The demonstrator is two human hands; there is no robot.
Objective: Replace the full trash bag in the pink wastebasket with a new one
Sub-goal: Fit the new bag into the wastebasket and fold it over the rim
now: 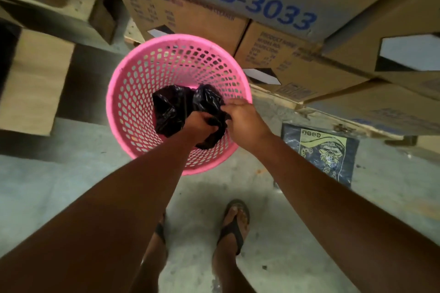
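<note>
**Kid:** Wastebasket [133,93]! It is pink and full of little holes. Where is it?

**Helper:** It stands on the grey floor [47,185], just in front of the person's feet. Brown cardboard boxes [257,7] are stacked right behind it. One box has "KB-3033" on it in big blue letters.

**Kid:** What is the black thing?

**Helper:** That is a black trash bag [171,109]. It is all scrunched up. It hangs over the open top of the wastebasket, and part of it dips inside. I cannot tell if it touches the bottom.

**Kid:** Who has it?

**Helper:** Both hands do. The left hand [200,123] is curled tight around a bunch of the bag. The right hand [242,119] pinches the bag too, right beside the left one. The two hands are almost touching.

**Kid:** Is anything else in the wastebasket?

**Helper:** I can see the pink wall and the holes. The bag and the hands hide the middle, so I cannot tell about the bottom.

**Kid:** What is that dark thing on the floor?

**Helper:** A flat dark blue packet [321,152] with a pale yellow picture on it. It lies on the floor to the right of the wastebasket, near the boxes.

**Kid:** And the feet?

**Helper:** They wear dark flip-flops [234,226]. They stand on the floor below the arms.
</note>
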